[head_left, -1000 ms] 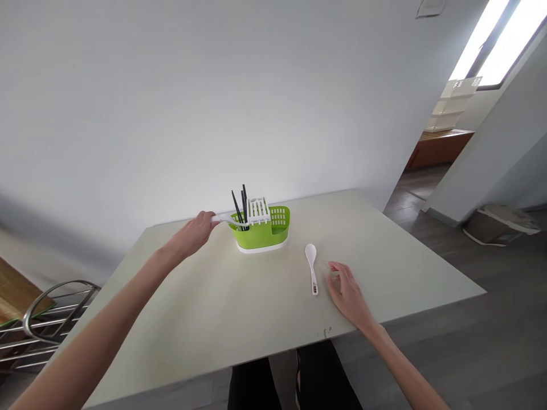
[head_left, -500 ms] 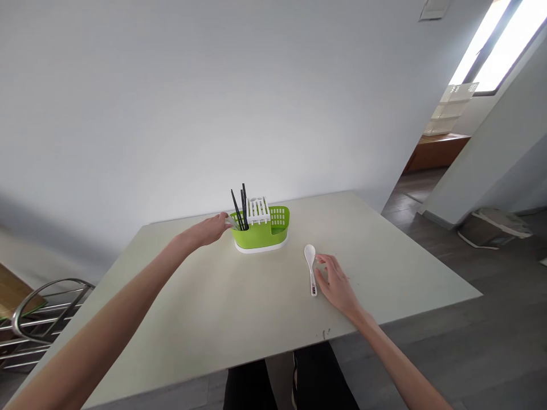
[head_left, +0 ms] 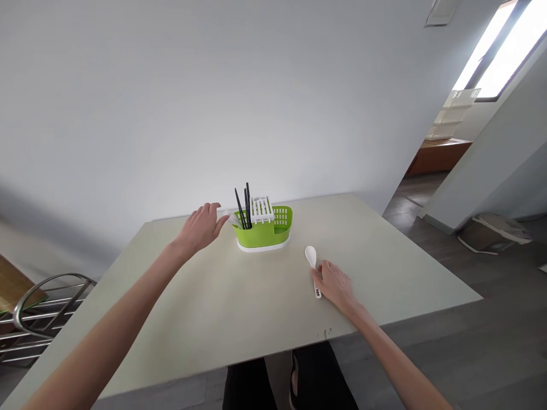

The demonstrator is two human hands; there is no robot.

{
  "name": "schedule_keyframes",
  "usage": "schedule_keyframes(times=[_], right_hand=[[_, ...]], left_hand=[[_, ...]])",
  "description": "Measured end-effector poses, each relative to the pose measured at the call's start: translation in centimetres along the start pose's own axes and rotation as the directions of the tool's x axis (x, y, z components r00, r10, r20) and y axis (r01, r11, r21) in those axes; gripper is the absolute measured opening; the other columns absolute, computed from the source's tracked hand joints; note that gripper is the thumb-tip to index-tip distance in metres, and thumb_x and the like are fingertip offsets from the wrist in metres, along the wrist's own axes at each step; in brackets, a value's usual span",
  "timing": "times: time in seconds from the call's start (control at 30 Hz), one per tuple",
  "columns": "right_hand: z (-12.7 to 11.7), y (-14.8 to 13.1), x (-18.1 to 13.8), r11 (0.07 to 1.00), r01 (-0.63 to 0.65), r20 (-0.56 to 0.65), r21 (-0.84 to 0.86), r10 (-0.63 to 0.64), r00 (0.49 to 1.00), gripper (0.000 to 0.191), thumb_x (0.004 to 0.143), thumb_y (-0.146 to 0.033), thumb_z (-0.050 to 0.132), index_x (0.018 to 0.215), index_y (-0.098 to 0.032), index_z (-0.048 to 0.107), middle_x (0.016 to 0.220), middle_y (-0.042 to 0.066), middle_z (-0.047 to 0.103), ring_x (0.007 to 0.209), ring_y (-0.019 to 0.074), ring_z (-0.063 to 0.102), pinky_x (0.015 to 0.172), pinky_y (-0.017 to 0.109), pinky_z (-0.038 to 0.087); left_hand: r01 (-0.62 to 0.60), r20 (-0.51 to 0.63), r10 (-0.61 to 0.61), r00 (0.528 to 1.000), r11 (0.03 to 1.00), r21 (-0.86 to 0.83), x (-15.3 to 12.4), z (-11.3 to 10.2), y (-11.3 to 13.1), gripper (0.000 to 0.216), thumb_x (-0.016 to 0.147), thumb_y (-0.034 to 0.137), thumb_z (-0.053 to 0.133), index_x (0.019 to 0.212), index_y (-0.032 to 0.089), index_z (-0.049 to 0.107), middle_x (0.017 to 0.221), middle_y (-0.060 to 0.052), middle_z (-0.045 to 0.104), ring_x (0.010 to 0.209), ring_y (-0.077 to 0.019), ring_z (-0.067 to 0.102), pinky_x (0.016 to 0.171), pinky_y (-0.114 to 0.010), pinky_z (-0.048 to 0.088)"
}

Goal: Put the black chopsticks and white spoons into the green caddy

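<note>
The left hand (head_left: 200,228) and right hand (head_left: 335,285) are bare, on long uncovered forearms. The legs wear black trousers (head_left: 252,387), a narrow gap between them.

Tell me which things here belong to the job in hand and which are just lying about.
In hand: left hand at the white handle in the green cutlery holder; right hand on the white spoon.
Lying about: black chopsticks, metal rack.

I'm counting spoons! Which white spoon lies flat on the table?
The spoon under the right hand; the second spoon is up at the green holder.
</note>
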State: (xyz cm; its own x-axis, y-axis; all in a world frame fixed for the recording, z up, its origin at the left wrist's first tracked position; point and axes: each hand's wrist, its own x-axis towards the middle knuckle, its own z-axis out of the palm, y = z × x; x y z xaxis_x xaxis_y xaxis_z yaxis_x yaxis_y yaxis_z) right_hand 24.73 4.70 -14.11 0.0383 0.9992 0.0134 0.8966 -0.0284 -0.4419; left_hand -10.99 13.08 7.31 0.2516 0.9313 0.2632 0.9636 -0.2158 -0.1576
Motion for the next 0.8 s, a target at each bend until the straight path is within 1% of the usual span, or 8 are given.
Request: schedule_keyframes(times=[0.13,0.23,0.33,0.4,0.47,0.57,0.67,0.8], right_hand=[[0.0,-1.7,-0.7,0.993,0.119,0.072,0.017,-0.12,0.99,0.019,0.103,-0.02,0.048,0.087,-0.021,0.057,0.084,0.01,0.071,0.073,0.0232,0.067,0.059,0.03,0.034],[-0.1,-3.4,-1.9,0.969,0.238,0.122,0.065,-0.244,0.962,0.019,0.101,-0.018,0.053,0.083,-0.023,0.055,0.082,0.006,0.071,0.069,0.0202,0.066,0.058,0.028,0.032],[-1.0,-5.4,-3.7,0.899,0.414,0.128,0.14,-0.431,0.893,0.014,0.101,-0.02,0.056,0.088,-0.024,0.056,0.086,0.001,0.072,0.072,0.0181,0.065,0.061,0.027,0.034],[-2.0,-6.7,-4.8,0.806,0.56,0.085,0.192,-0.582,0.809,0.011,0.104,-0.023,0.053,0.093,-0.025,0.055,0.089,0.0,0.071,0.073,0.0176,0.065,0.064,0.028,0.037],[-3.0,-7.7,-5.7,0.713,0.669,0.019,0.211,-0.687,0.726,0.011,0.107,-0.025,0.049,0.097,-0.025,0.055,0.093,0.001,0.069,0.076,0.018,0.065,0.067,0.029,0.04],[-4.0,-8.8,-6.3,0.661,0.725,-0.057,0.194,-0.73,0.681,0.013,0.109,-0.026,0.046,0.1,-0.024,0.055,0.094,0.002,0.067,0.08,0.0186,0.065,0.071,0.03,0.045],[-4.1,-9.0,-6.3,0.646,0.728,-0.106,0.23,-0.727,0.678,0.013,0.11,-0.031,0.046,0.103,-0.025,0.056,0.092,0.002,0.066,0.082,0.0185,0.064,0.075,0.031,0.048],[-3.2,-7.4,-5.2,0.647,0.652,-0.149,0.395,-0.656,0.74,0.026,0.107,-0.041,0.052,0.129,-0.026,0.052,0.096,0.002,0.067,0.087,0.019,0.066,0.085,0.034,0.054]], left_hand=[[-0.073,-0.118,0.058,0.991,0.989,-0.128,-3.0,-0.4,1.5,0.043,0.108,0.047,0.031,0.125,0.017,0.057,0.115,-0.015,0.067,0.102,-0.0302,0.067,0.094,-0.046,0.052],[-0.178,-0.05,0.17,0.984,0.936,-0.305,-6.0,1.0,3.8,0.041,0.108,0.047,0.032,0.119,0.02,0.06,0.111,-0.013,0.068,0.099,-0.027,0.067,0.093,-0.043,0.054],[-0.266,0.061,0.333,0.941,0.839,-0.475,-9.1,2.3,6.2,0.044,0.106,0.053,0.04,0.129,0.021,0.059,0.13,-0.015,0.065,0.121,-0.0288,0.063,0.106,-0.045,0.05],[-0.235,0.189,0.402,0.896,0.791,-0.565,-10.8,2.3,7.4,0.047,0.106,0.056,0.041,0.134,0.022,0.058,0.136,-0.015,0.064,0.128,-0.0292,0.061,0.11,-0.045,0.047],[-0.151,0.351,0.463,0.814,0.752,-0.642,-12.0,1.6,8.1,0.049,0.108,0.057,0.033,0.126,0.023,0.063,0.128,-0.012,0.07,0.119,-0.0272,0.065,0.104,-0.042,0.05],[-0.023,0.481,0.524,0.703,0.693,-0.721,-12.9,-0.2,8.5,0.056,0.108,0.06,0.023,0.11,0.024,0.066,0.105,-0.008,0.073,0.094,-0.0228,0.068,0.086,-0.036,0.053],[0.005,0.471,0.502,0.726,0.68,-0.733,-13.4,-1.5,8.2,0.054,0.107,0.062,0.026,0.113,0.024,0.065,0.102,-0.008,0.072,0.088,-0.0219,0.066,0.08,-0.034,0.052],[0.009,0.455,0.372,0.809,0.766,-0.642,-13.7,-2.7,5.3,0.05,0.107,0.06,0.028,0.125,0.028,0.062,0.12,-0.008,0.072,0.105,-0.0253,0.068,0.093,-0.036,0.052]])
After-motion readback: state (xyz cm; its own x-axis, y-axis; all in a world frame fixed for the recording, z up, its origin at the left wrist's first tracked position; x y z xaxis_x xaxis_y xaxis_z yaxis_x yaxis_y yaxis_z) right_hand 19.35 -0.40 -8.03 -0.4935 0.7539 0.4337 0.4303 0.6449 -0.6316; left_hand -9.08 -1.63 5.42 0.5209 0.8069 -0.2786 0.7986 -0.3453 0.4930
